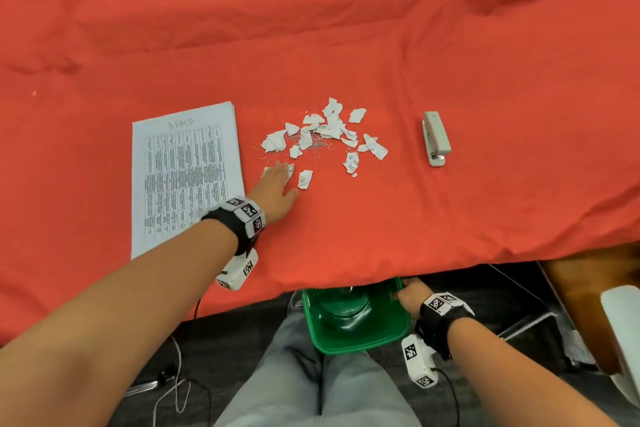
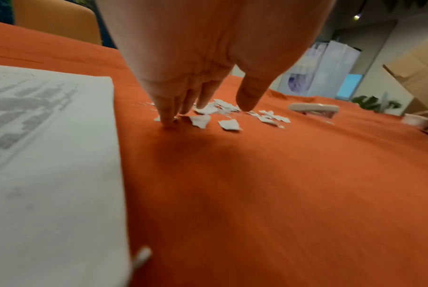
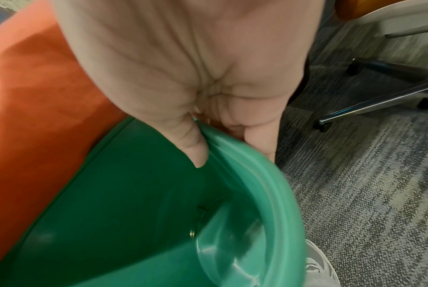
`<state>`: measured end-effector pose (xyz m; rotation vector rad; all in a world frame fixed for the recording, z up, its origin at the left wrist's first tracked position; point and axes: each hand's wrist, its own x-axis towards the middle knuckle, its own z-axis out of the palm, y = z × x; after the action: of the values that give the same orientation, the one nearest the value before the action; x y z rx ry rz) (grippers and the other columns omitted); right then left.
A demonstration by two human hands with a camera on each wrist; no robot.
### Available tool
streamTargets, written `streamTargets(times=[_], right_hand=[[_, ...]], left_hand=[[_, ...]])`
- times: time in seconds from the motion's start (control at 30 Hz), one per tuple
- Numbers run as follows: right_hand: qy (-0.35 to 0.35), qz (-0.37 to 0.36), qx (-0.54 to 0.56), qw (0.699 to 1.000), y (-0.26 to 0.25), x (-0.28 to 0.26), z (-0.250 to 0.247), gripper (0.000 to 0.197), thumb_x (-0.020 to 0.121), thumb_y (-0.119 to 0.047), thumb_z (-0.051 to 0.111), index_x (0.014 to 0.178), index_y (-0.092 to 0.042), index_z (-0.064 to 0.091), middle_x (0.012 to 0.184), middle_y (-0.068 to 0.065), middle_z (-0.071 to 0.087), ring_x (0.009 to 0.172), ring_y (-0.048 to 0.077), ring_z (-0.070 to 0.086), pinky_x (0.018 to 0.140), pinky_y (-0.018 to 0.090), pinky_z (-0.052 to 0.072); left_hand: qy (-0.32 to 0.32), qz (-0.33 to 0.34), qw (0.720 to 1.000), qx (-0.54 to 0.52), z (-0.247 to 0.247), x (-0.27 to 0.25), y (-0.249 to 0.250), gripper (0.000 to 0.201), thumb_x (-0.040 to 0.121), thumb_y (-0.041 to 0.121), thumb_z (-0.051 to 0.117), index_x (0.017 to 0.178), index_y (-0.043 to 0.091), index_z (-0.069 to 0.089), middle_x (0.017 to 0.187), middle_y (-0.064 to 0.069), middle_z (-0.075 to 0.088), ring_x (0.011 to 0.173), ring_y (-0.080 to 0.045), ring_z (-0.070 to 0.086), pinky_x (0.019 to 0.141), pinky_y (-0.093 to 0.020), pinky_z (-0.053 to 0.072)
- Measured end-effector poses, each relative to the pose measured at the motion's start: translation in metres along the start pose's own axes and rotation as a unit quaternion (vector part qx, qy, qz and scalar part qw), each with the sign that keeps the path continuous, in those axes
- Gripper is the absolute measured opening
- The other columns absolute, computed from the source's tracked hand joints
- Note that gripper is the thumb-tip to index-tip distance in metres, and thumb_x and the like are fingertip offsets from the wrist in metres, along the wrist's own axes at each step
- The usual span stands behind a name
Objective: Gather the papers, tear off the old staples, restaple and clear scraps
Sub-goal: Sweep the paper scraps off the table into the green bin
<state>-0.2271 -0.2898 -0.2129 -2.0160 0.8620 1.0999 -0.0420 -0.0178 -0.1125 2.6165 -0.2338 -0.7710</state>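
Observation:
A heap of torn paper scraps [image 1: 325, 135] [image 2: 229, 124] mixed with loose staples lies mid-table on the red cloth. My left hand [image 1: 277, 180] [image 2: 198, 91] lies flat at the heap's near left edge, straight fingers [image 2: 167, 116] touching the cloth among the nearest scraps. The stack of printed papers [image 1: 183, 177] [image 2: 48, 155] lies just left of that hand. A grey stapler [image 1: 435, 138] [image 2: 313, 108] rests to the right of the scraps. Below the table edge my right hand [image 1: 410, 296] [image 3: 208, 120] grips the rim of a green bin [image 1: 353, 319] [image 3: 139, 213], thumb inside.
The red cloth [image 1: 346, 28] covers the whole table and hangs over the near edge above the bin. My legs are under the bin. A chair base [image 3: 379, 97] stands on the carpet to the right. A wooden chair [image 1: 588, 305] is at the right.

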Motion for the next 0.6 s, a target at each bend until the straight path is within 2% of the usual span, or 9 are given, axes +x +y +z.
streamTargets(times=[0.07, 0.2, 0.3, 0.37, 0.4, 0.5, 0.53, 0.57, 0.6], right_hand=[[0.0, 0.005, -0.029, 1.0, -0.004, -0.002, -0.003, 0.041, 0.09, -0.014, 0.061, 0.126, 0.004, 0.054, 0.126, 0.021, 0.06, 0.109, 0.032, 0.059, 0.087, 0.031, 0.045], [-0.003, 0.02, -0.061, 0.998, -0.007, -0.006, -0.007, 0.044, 0.094, -0.023, 0.055, 0.129, 0.003, 0.052, 0.134, 0.019, 0.054, 0.123, 0.031, 0.053, 0.092, 0.028, 0.042], [-0.016, 0.031, -0.035, 0.999, -0.004, -0.008, -0.008, 0.041, 0.095, -0.018, 0.051, 0.13, 0.002, 0.053, 0.135, 0.019, 0.054, 0.125, 0.03, 0.052, 0.094, 0.027, 0.044], [-0.011, 0.026, -0.033, 0.999, -0.006, -0.013, -0.01, 0.041, 0.095, -0.017, 0.051, 0.131, 0.002, 0.053, 0.135, 0.02, 0.054, 0.126, 0.031, 0.052, 0.089, 0.026, 0.044], [-0.007, 0.021, -0.039, 0.999, -0.008, -0.014, -0.011, 0.042, 0.096, -0.018, 0.05, 0.132, 0.002, 0.051, 0.137, 0.021, 0.053, 0.127, 0.031, 0.05, 0.087, 0.025, 0.042], [-0.007, 0.012, -0.022, 1.0, -0.009, -0.017, -0.01, 0.044, 0.102, -0.023, 0.036, 0.14, -0.003, 0.043, 0.143, 0.021, 0.046, 0.132, 0.031, 0.045, 0.093, 0.026, 0.041], [-0.008, 0.027, -0.009, 1.0, -0.01, -0.015, -0.01, 0.043, 0.101, -0.022, 0.039, 0.139, -0.002, 0.045, 0.141, 0.02, 0.048, 0.13, 0.03, 0.048, 0.085, 0.023, 0.045], [-0.003, 0.04, 0.021, 0.999, -0.007, -0.011, -0.009, 0.042, 0.099, -0.021, 0.045, 0.136, -0.001, 0.049, 0.138, 0.02, 0.052, 0.126, 0.03, 0.051, 0.07, 0.017, 0.046], [-0.007, 0.03, 0.0, 1.0, -0.007, -0.01, -0.009, 0.041, 0.096, -0.02, 0.05, 0.132, 0.0, 0.052, 0.135, 0.019, 0.055, 0.124, 0.03, 0.054, 0.057, 0.01, 0.042]], left_hand=[[-0.03, 0.018, 0.999, 0.022, 0.014, -0.003, 0.006, 0.069, 0.098, 0.033, 0.043, 0.153, 0.009, 0.008, 0.161, -0.013, -0.003, 0.149, -0.028, -0.003, 0.121, -0.042, 0.008], [-0.07, 0.104, 0.988, 0.088, 0.039, -0.032, 0.028, 0.07, 0.098, 0.033, 0.042, 0.153, 0.01, 0.005, 0.161, -0.01, -0.008, 0.148, -0.028, -0.008, 0.121, -0.039, 0.006], [-0.096, 0.176, 0.973, 0.118, 0.064, -0.071, 0.043, 0.069, 0.098, 0.031, 0.042, 0.153, 0.011, 0.005, 0.161, -0.009, -0.008, 0.148, -0.026, -0.008, 0.119, -0.035, 0.003], [-0.129, 0.209, 0.962, 0.123, 0.081, -0.096, 0.049, 0.068, 0.098, 0.03, 0.041, 0.153, 0.013, 0.004, 0.161, -0.007, -0.01, 0.148, -0.023, -0.009, 0.12, -0.034, 0.0], [-0.152, 0.223, 0.955, 0.123, 0.089, -0.105, 0.05, 0.067, 0.099, 0.029, 0.04, 0.153, 0.013, 0.005, 0.161, -0.006, -0.009, 0.148, -0.021, -0.009, 0.122, -0.035, 0.0], [-0.193, 0.27, 0.939, 0.095, 0.098, -0.12, 0.05, 0.057, 0.101, 0.024, 0.036, 0.153, 0.017, 0.013, 0.161, -0.001, 0.0, 0.149, -0.016, -0.004, 0.123, -0.037, 0.005], [-0.184, 0.275, 0.94, 0.079, 0.095, -0.121, 0.049, 0.055, 0.101, 0.022, 0.035, 0.152, 0.018, 0.016, 0.161, 0.002, 0.003, 0.148, -0.014, -0.004, 0.123, -0.036, 0.003], [-0.165, 0.269, 0.946, 0.066, 0.09, -0.118, 0.047, 0.054, 0.102, 0.022, 0.034, 0.152, 0.02, 0.016, 0.161, 0.004, 0.003, 0.148, -0.013, -0.005, 0.122, -0.033, 0.0], [-0.142, 0.255, 0.955, 0.055, 0.082, -0.113, 0.046, 0.054, 0.102, 0.022, 0.034, 0.152, 0.022, 0.016, 0.161, 0.005, 0.003, 0.147, -0.012, -0.006, 0.121, -0.031, -0.002]])
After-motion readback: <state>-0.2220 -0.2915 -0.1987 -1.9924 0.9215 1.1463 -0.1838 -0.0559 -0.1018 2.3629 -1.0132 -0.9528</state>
